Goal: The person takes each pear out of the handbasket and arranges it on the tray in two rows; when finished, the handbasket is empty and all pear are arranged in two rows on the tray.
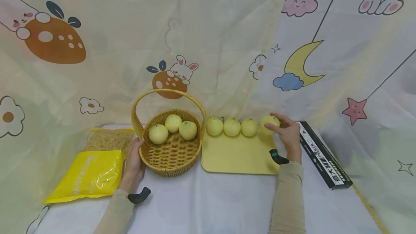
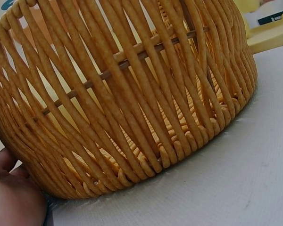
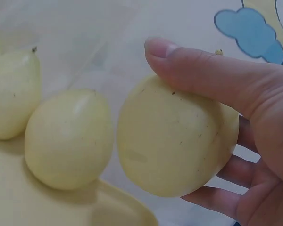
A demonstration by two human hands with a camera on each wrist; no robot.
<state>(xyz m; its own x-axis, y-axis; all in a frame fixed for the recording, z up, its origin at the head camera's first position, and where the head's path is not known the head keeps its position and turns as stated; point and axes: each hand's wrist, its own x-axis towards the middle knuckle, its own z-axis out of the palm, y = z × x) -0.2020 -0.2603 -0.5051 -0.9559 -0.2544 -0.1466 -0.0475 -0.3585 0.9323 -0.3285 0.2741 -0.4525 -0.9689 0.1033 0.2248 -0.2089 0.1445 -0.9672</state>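
A wicker basket (image 1: 170, 158) with a tall arched handle stands left of centre, with three pale yellow-green pears (image 1: 158, 134) in it. My left hand (image 1: 134, 161) holds the basket at its left side, fingertips at the rim by the handle's base. In the left wrist view, that hand shows low beside the woven wall (image 2: 132, 108). My right hand (image 1: 287, 133) grips another pear (image 3: 174, 136) between thumb and fingers, at the far right corner of a yellow board (image 1: 238, 158). Three more pears (image 1: 232, 127) sit in a row along the board's back edge.
A yellow pasta bag (image 1: 94, 176) lies left of the basket, near my left forearm. To the right of the board is a long black pasta box (image 1: 325, 158), lying at a slant. A printed cloth (image 1: 221, 39) hangs close behind the white-covered table (image 1: 208, 205).
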